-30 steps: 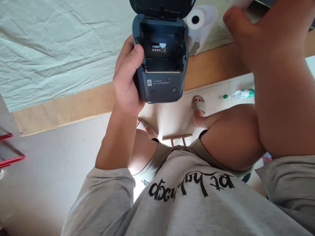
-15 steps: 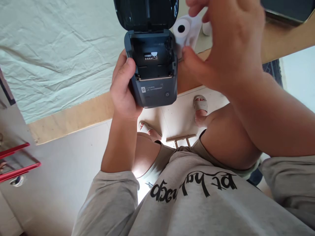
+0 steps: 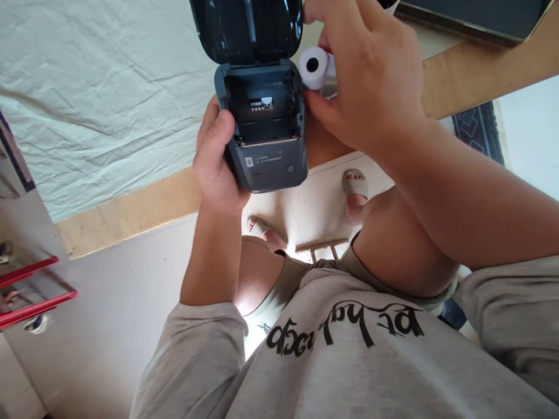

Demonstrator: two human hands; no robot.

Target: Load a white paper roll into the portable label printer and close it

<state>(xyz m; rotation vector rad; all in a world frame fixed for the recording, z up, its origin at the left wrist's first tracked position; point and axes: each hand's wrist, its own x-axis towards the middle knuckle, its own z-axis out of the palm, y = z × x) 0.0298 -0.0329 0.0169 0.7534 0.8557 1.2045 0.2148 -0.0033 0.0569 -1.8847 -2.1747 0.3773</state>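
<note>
A small dark blue label printer (image 3: 273, 160) rests in my left hand (image 3: 220, 157), with my thumb on its side edge and the other fingers behind it. Its glossy black lid (image 3: 251, 29) stands raised, and the paper bay (image 3: 268, 122) shows a white printed sticker inside but no roll. Just right of the printer is a white paper roll (image 3: 323, 63) with a black core hole facing me. My right hand (image 3: 362, 70) is closed around this roll, thumb below and fingers above; part of the roll is hidden behind the hand.
The table carries a pale green cloth (image 3: 109, 87) and has a wooden edge (image 3: 135, 201). A dark, flat-topped object (image 3: 476, 17) lies at the upper right. At the left are red rails (image 3: 39, 305). My legs and a wooden stool part (image 3: 323, 245) are below.
My right hand has come down and left, from hovering with fingers apart to gripping the paper roll. The printer in my left hand has shifted slightly left.
</note>
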